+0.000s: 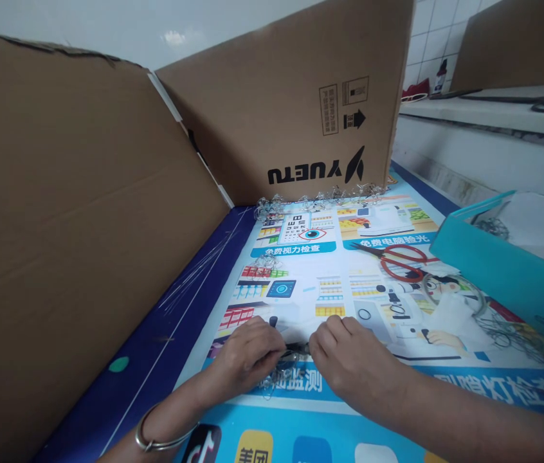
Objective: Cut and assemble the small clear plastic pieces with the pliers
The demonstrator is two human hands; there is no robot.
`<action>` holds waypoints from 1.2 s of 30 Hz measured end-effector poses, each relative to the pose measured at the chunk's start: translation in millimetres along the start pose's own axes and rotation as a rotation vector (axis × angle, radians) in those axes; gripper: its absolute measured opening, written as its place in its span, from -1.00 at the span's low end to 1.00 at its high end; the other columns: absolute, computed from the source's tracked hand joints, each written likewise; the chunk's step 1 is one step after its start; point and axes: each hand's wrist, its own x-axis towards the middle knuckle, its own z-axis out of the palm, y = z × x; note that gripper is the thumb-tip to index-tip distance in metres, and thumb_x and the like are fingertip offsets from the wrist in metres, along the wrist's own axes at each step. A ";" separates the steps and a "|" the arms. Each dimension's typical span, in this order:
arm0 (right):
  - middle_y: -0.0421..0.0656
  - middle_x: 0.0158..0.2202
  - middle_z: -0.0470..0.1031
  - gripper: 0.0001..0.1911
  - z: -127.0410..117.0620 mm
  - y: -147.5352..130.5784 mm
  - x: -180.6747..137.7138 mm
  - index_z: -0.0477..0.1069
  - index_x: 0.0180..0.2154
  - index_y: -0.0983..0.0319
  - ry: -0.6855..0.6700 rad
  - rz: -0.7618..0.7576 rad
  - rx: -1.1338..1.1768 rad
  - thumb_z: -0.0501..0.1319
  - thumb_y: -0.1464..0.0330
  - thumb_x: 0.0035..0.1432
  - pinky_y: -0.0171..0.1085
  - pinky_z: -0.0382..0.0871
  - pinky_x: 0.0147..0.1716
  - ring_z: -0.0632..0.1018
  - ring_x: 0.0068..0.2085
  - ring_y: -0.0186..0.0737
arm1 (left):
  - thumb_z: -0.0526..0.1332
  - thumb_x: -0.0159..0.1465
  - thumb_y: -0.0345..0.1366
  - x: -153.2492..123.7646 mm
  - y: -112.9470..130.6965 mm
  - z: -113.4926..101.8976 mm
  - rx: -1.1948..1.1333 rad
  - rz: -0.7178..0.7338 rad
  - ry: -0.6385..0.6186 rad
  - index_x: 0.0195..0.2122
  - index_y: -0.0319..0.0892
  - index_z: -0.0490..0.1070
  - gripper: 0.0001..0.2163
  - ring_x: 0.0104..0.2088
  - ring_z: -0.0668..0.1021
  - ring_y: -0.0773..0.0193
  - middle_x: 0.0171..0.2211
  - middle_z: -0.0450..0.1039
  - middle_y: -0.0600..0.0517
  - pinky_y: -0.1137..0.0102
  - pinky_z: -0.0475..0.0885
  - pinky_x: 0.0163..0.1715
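Note:
My left hand (256, 350) is closed in a pinch, its fingertips pressed together near the middle of the printed mat. Opposite it, my right hand (344, 354) is also closed, the fingers curled inward. A short dark piece (296, 348) bridges the small gap between them; its exact kind is hidden by the fingers. Just below hangs or lies a tangle of thin wire (281, 374) with clear, shiny bits. Red-handled scissors (404, 260) lie on the mat beyond my right hand, their blades pointing left.
A wire-and-clear-bits strand (320, 199) runs along the foot of the cardboard panel (253, 116). A small tangle (268, 260) lies nearer. At right are a wire coil (517, 337), a tape roll (479, 302) and a turquoise box (503, 257). Another cardboard panel (60, 206) stands left.

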 end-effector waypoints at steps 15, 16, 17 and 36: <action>-0.13 -0.42 0.28 -0.92 3.3 6.3 2.6 0.30 -0.32 0.29 -0.042 0.031 0.103 0.13 0.42 0.08 -0.19 0.09 -0.44 0.28 -0.34 -0.16 | 0.09 0.17 -0.47 2.2 4.8 0.1 -0.027 -0.146 0.032 -0.42 -0.19 0.34 -0.91 -0.47 0.40 0.33 -0.52 0.38 0.04 0.39 0.30 -0.42; -0.13 -0.42 0.28 -0.92 3.4 7.1 2.6 0.31 -0.32 0.29 -0.039 0.037 0.112 0.12 0.40 0.09 -0.19 0.09 -0.43 0.28 -0.34 -0.16 | 0.09 0.17 -0.46 2.6 5.8 -0.2 -0.029 -0.156 0.037 -0.41 -0.20 0.34 -0.91 -0.47 0.40 0.33 -0.52 0.38 0.04 0.40 0.29 -0.43; -0.13 -0.41 0.28 -0.91 3.4 7.8 2.6 0.31 -0.32 0.29 -0.036 0.040 0.120 0.11 0.38 0.10 -0.18 0.10 -0.42 0.28 -0.33 -0.16 | 0.09 0.17 -0.45 2.9 6.8 -0.5 -0.030 -0.169 0.038 -0.41 -0.20 0.35 -0.92 -0.47 0.40 0.33 -0.52 0.38 0.04 0.41 0.29 -0.44; -0.10 -0.44 0.28 -0.90 -6.2 0.6 2.2 0.32 -0.32 0.29 -0.013 -0.041 -0.008 0.06 0.47 0.07 -0.21 0.02 -0.49 0.25 -0.39 -0.17 | 0.11 0.09 -0.48 5.8 18.9 0.8 -0.008 -0.360 0.096 -0.50 -0.22 0.35 -0.92 -0.56 0.37 0.38 -0.59 0.34 0.08 0.48 0.25 -0.55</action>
